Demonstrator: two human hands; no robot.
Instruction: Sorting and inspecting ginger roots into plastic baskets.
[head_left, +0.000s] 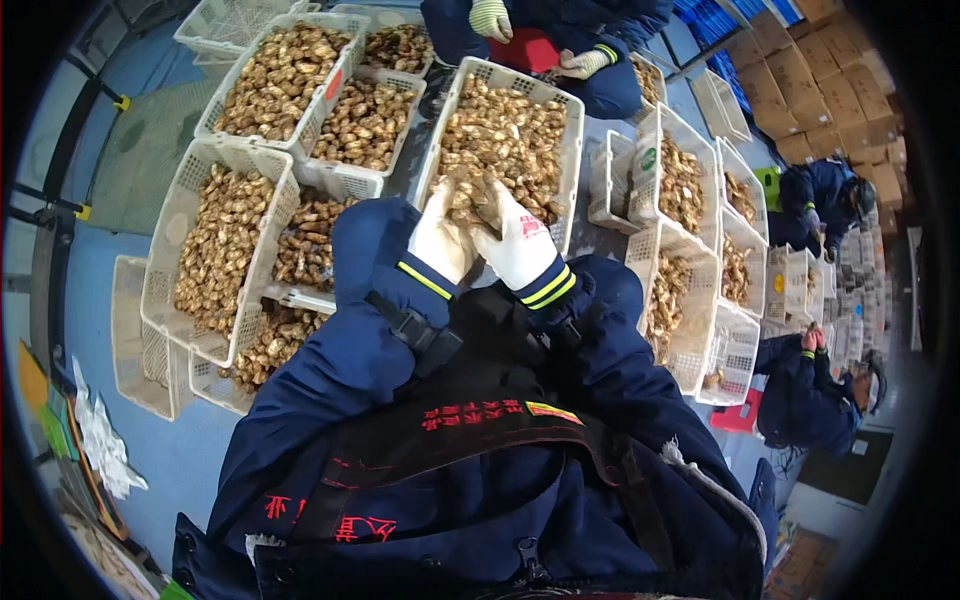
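Note:
My left hand (436, 244) and my right hand (519, 238), both in white gloves, are close together over the near end of a white perforated plastic crate (576, 161). Their fingers curl around knobby brown produce (471, 196), which looks larger than the pieces below it. The gloves partly cover it, so how many pieces are held cannot be told. Small tan-and-brown produce pieces (510, 124), possibly roots, fill much of the crate. Red print marks the back of the right glove.
Stacked crates of similar produce stand left (289, 176) and right (637, 247). A person in striped gloves (491, 19) sits across the crate. Two other people (814, 202) work at far right, near stacked cardboard boxes (825, 90). A crumpled white sheet (105, 435) lies on the blue floor (161, 450).

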